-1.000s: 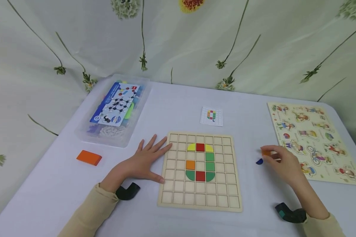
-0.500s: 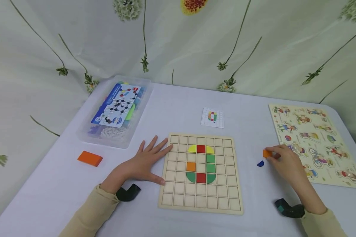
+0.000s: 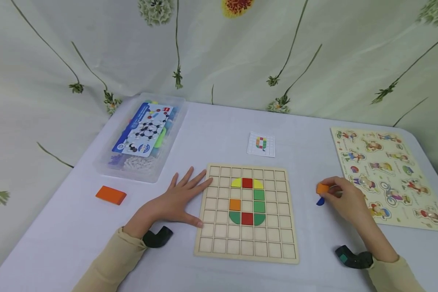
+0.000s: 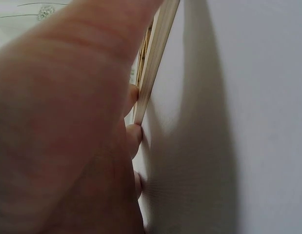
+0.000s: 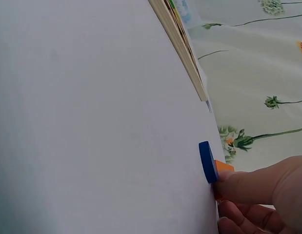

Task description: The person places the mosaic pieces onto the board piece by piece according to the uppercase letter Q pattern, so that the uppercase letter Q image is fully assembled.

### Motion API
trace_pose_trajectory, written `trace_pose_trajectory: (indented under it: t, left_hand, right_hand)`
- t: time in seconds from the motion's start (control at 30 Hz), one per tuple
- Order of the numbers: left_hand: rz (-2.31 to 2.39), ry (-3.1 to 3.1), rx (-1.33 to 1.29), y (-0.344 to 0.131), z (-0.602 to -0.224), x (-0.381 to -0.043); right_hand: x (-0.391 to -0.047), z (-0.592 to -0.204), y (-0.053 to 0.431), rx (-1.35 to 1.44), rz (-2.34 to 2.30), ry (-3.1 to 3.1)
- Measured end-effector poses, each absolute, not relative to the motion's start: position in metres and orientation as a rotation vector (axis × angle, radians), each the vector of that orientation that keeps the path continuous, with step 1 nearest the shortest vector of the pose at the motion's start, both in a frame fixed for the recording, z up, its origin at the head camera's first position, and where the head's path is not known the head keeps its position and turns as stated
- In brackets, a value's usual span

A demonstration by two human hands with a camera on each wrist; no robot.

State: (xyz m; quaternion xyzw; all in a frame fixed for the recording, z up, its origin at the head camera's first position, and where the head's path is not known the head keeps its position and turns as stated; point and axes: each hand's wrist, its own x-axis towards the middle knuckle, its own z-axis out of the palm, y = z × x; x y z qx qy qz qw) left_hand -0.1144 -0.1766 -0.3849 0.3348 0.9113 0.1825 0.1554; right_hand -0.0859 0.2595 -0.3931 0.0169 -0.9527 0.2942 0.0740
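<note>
A wooden grid board (image 3: 219,245) lies mid-table, with red, yellow, green and orange tiles set in a ring on it. My left hand (image 3: 171,205) rests at the board's left edge, fingers spread, thumb and fingertips touching the rim; the left wrist view shows fingertips against that edge. To the right of the board, my right hand (image 3: 348,200) pinches an orange square tile (image 3: 322,188) between thumb and fingers. A dark blue quarter-round piece (image 5: 207,162) stands next to the thumb in the right wrist view; whether they touch I cannot tell.
A small pattern card (image 3: 261,144) lies behind the board. At back left is a clear plastic box (image 3: 149,172) of parts. An orange block (image 3: 111,195) lies left of my left hand. A picture puzzle board (image 3: 390,178) occupies the right side.
My right hand has shifted slightly left with the orange tile, which now sits just above the blue piece in the head view. The left hand has stayed in place.
</note>
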Motion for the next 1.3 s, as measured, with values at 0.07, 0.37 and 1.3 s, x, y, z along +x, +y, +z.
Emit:
trace_pose_trajectory:
  t: [0.07,0.37,1.3]
  left_hand:
    - [0.535,2.611,0.964,-0.177,-0.385,-0.114]
    - [0.531,2.621,0.966,-0.178,-0.387,-0.114]
    - [0.487,2.608,0.94,-0.177,-0.386,-0.115]
  right_hand:
    - [-0.086,-0.394,0.259,0.05,0.901,-2.856]
    - [-0.086,-0.395,0.258,0.049,0.988,-2.812]
    - [-0.122,-0.381,0.105,0.472,1.767,-2.758]
